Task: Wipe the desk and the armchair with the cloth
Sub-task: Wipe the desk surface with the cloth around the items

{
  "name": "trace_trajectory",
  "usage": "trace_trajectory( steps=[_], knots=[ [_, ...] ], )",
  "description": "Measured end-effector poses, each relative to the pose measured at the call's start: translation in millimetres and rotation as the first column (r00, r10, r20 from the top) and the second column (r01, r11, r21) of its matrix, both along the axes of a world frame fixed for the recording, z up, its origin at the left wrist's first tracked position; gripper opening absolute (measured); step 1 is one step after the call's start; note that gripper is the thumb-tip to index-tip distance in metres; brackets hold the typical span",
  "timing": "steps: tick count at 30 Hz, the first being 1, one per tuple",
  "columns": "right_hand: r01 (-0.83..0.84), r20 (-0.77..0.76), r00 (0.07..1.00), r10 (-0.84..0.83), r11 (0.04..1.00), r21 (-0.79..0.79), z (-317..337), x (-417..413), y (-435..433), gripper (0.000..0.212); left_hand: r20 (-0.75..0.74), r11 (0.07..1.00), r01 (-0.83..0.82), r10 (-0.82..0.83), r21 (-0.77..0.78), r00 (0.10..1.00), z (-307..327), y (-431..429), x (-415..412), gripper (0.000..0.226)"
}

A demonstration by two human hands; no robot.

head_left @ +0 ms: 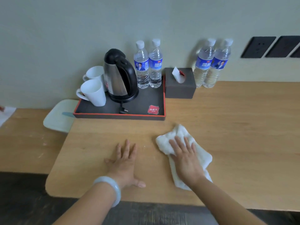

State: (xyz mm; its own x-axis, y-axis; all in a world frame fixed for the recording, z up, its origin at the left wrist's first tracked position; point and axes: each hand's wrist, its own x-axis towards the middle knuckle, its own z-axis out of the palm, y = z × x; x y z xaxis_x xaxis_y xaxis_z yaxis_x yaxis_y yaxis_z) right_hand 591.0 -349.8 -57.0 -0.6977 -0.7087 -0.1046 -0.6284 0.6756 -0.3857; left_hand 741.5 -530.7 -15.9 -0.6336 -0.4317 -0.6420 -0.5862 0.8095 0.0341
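Observation:
A light wooden desk (243, 135) fills the view. A crumpled white cloth (172, 137) lies on it near the front, right of centre. My right hand (186, 158) presses flat on the cloth, fingers spread and pointing away from me. My left hand (125, 161) rests flat on the bare desk just left of the cloth, fingers apart, holding nothing; a pale bangle circles its wrist. No armchair is in view.
At the back stands a dark tray (142, 116) with a kettle (120, 75), two white mugs (94, 91) and two water bottles (148, 64). A tissue box (180, 90) and two more bottles (211, 62) stand to its right. A white plastic lid (58, 117) lies left of the tray.

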Motion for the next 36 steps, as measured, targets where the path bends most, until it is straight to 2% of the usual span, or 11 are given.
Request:
trace_trajectory(
  steps=[6,10,14,16,18,20,21,24,26,29,36],
  knots=[
    [0.394,0.03,0.916,-0.401,0.91,0.133,13,-137,-37,0.049,-0.03,1.0,-0.011,0.011,-0.003,0.999,-17,-16,9,0.148],
    [0.308,-0.036,0.951,-0.307,0.933,0.187,16,-108,-59,0.049,-0.021,1.0,0.0,0.0,0.005,1.0,-15,-16,8,0.147],
    [0.215,-0.019,0.976,-0.215,0.962,0.171,17,4,-49,0.054,-0.043,1.0,-0.007,0.008,0.023,0.999,-8,-15,9,0.132],
    [0.132,0.125,0.981,-0.15,0.981,0.141,23,50,-52,0.054,-0.114,0.997,-0.04,0.047,0.065,0.992,3,-21,9,0.104],
    [0.109,0.453,0.888,-0.076,0.993,-0.047,38,65,-49,0.049,-0.304,0.994,-0.092,0.108,0.066,0.947,12,-18,5,0.076],
    [0.286,0.71,0.703,-0.036,0.929,-0.236,58,53,-32,0.042,-0.528,0.996,-0.087,0.077,0.006,0.846,18,2,-4,0.068],
    [0.371,0.726,0.685,-0.06,0.886,-0.277,63,42,-20,0.04,-0.601,0.999,-0.047,0.032,-0.01,0.799,19,17,-11,0.068],
    [0.354,0.374,0.894,-0.248,0.902,-0.246,53,6,15,0.045,-0.587,0.995,0.101,-0.085,-0.005,0.805,10,69,-35,0.072],
    [0.234,0.123,0.968,-0.221,0.966,-0.111,36,-13,23,0.048,-0.483,0.991,0.118,-0.134,-0.062,0.866,-3,89,-45,0.075],
    [0.121,-0.023,0.992,-0.12,0.993,0.017,10,-25,18,0.049,-0.442,0.987,0.079,-0.132,-0.137,0.887,-15,97,-41,0.07],
    [0.192,-0.181,0.966,-0.182,0.981,0.038,-8,-14,10,0.058,-0.451,0.948,0.252,-0.314,-0.193,0.835,-22,50,5,0.055]
  ],
)
